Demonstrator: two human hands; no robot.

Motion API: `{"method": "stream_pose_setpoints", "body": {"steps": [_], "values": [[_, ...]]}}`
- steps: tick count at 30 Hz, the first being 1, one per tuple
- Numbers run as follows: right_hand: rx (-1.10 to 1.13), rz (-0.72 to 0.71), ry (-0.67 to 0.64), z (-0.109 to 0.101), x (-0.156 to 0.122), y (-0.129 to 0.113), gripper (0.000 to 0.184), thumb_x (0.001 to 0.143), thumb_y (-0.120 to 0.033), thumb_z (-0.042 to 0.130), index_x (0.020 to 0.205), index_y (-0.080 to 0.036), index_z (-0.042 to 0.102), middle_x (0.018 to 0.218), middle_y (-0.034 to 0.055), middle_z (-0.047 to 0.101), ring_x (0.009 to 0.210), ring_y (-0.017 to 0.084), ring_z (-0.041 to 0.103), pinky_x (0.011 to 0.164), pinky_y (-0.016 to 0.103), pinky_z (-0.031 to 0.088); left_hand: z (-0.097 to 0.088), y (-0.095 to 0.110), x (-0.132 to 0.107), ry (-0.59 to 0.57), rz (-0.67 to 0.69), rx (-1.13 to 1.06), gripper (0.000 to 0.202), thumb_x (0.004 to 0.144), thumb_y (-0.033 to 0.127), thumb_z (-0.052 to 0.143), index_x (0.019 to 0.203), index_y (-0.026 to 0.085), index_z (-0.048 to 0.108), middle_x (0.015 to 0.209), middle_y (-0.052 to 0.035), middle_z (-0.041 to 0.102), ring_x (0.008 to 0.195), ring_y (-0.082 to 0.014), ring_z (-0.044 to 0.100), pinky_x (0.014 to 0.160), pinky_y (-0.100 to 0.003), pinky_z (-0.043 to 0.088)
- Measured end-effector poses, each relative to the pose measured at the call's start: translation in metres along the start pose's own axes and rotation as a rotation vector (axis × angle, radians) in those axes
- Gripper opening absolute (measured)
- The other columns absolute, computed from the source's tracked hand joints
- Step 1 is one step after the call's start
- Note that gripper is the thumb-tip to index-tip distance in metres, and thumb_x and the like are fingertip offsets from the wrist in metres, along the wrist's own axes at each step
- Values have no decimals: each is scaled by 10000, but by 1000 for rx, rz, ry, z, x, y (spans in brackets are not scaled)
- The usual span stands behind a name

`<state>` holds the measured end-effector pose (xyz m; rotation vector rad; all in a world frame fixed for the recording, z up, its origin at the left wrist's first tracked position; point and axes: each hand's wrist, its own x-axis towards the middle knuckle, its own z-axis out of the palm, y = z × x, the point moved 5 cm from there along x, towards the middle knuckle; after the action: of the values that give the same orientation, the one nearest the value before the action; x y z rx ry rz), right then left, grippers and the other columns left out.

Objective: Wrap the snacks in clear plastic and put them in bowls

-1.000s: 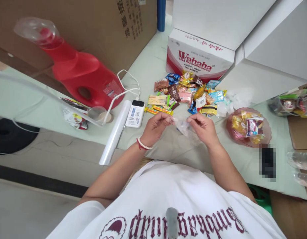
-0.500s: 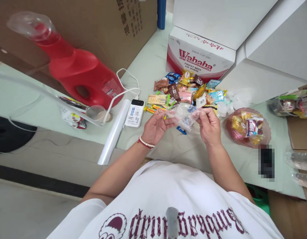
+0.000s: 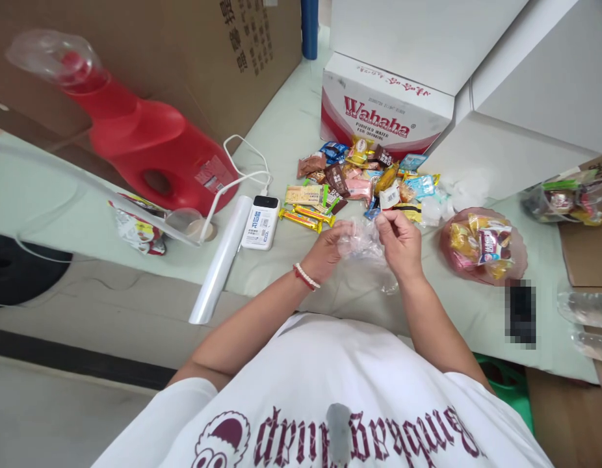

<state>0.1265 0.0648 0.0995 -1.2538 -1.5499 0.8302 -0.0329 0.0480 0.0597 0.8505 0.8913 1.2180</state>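
Observation:
Between my hands is a crumpled clear plastic bag [image 3: 363, 242]. My left hand [image 3: 327, 250], with a white bead bracelet and a red cord at the wrist, is closed on the bag's left side. My right hand [image 3: 399, 242] pinches its right side between thumb and fingers. Just beyond lies a pile of wrapped snacks [image 3: 359, 179] in many colours. Yellow-wrapped bars [image 3: 307, 218] lie at the pile's near left edge. To the right, a pink translucent bowl [image 3: 518, 263] holds several packaged snacks [image 3: 493, 244].
A Wahaha carton [image 3: 386, 107] stands behind the pile. On the left are a white power bank [image 3: 261, 224] with a cable, a roll of plastic film [image 3: 220, 260] and a large red jug [image 3: 155, 146]. Bottles [image 3: 586, 309] lie at the right edge.
My hands have come closer together, and the plastic bag between them is more bunched up. My left hand has moved right and slightly nearer to my body, uncovering the yellow bars.

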Motion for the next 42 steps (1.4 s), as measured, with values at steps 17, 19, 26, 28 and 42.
{"method": "stream_pose_setpoints", "body": {"steps": [17, 19, 26, 28, 42], "values": [[-163, -287, -4, -16, -28, -26, 194, 1006, -383, 626, 923, -233, 716, 966, 49, 648, 925, 187, 637, 811, 328, 535, -7, 9, -9, -19, -111, 168, 434, 690, 510, 856, 670, 175, 582, 675, 35, 577, 674, -104, 534, 662, -235, 448], [-275, -365, 113, -27, -42, -35, 144, 1004, -335, 623, 951, -241, 719, 1001, 59, 642, 951, 197, 642, 848, 352, 538, -14, 7, -12, 108, -69, 126, 430, 696, 486, 844, 685, 186, 537, 688, 45, 579, 667, -95, 534, 660, -229, 460], [-599, -555, 11, -30, -162, -20, 160, 928, -154, 664, 1042, -254, 716, 983, 75, 674, 855, 185, 640, 771, 339, 555, -38, -32, -44, 264, -109, -83, 442, 723, 482, 821, 799, 208, 483, 863, -4, 688, 879, -151, 683, 776, -290, 572], [-510, -408, -197, -24, -199, 2, 150, 952, -194, 641, 1070, -242, 720, 1016, 87, 707, 830, 178, 667, 737, 320, 572, -44, -46, -53, 279, -134, -136, 425, 696, 420, 829, 799, 207, 476, 882, -1, 675, 898, -155, 687, 829, -323, 584], [-710, 521, 308, -90, -148, 109, 861, 785, -606, 691, 1461, -108, 499, 1341, 241, 582, 1076, 319, 630, 987, 510, 503, -53, 1, -78, 209, 485, 971, 306, 758, 143, 532, 1037, 216, 635, 1277, -114, 579, 1371, -298, 468, 1194, -508, 365]]}}
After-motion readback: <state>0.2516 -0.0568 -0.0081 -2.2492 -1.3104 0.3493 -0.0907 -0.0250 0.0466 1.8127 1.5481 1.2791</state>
